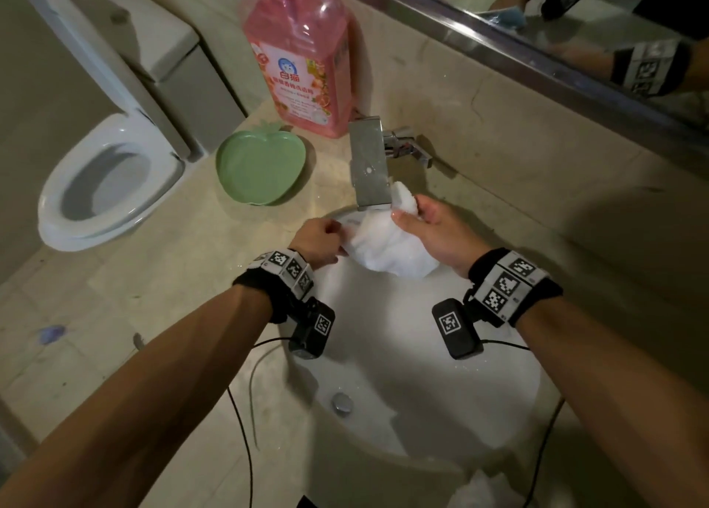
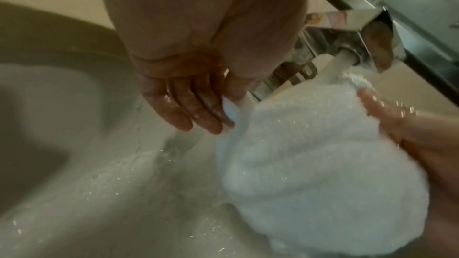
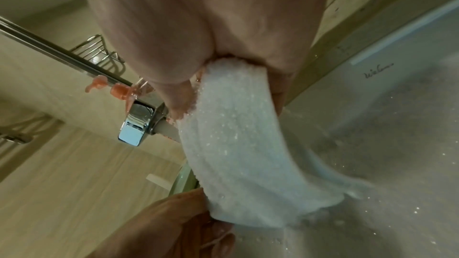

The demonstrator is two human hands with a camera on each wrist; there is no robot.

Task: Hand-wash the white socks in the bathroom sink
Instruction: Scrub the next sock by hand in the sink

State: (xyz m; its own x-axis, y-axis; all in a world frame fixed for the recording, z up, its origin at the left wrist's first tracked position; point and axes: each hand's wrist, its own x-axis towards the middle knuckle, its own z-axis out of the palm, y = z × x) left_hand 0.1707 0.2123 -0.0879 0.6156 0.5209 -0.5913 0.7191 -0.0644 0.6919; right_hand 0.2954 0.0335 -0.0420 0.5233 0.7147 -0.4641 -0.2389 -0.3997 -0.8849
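Note:
A wet white sock [image 1: 387, 244] hangs stretched between both hands over the white sink [image 1: 383, 354], just under the chrome faucet [image 1: 370, 166]. Water runs from the spout onto the sock's upper end [image 2: 345, 77]. My left hand [image 1: 320, 244] pinches one edge of the sock [image 2: 233, 109] between thumb and fingers. My right hand [image 1: 429, 225] grips the other end, and the sock [image 3: 238, 144] emerges from its closed palm. The sock's middle sags in a rounded bulge [image 2: 318, 164]. Another bit of white cloth [image 1: 483, 486] lies at the sink's near rim.
A pink detergent bottle [image 1: 303, 58] and a green apple-shaped dish [image 1: 261, 166] stand on the beige counter left of the faucet. The drain plug [image 1: 342, 402] sits low in the basin. A toilet [image 1: 107, 185] is at far left; a mirror [image 1: 575, 27] runs behind.

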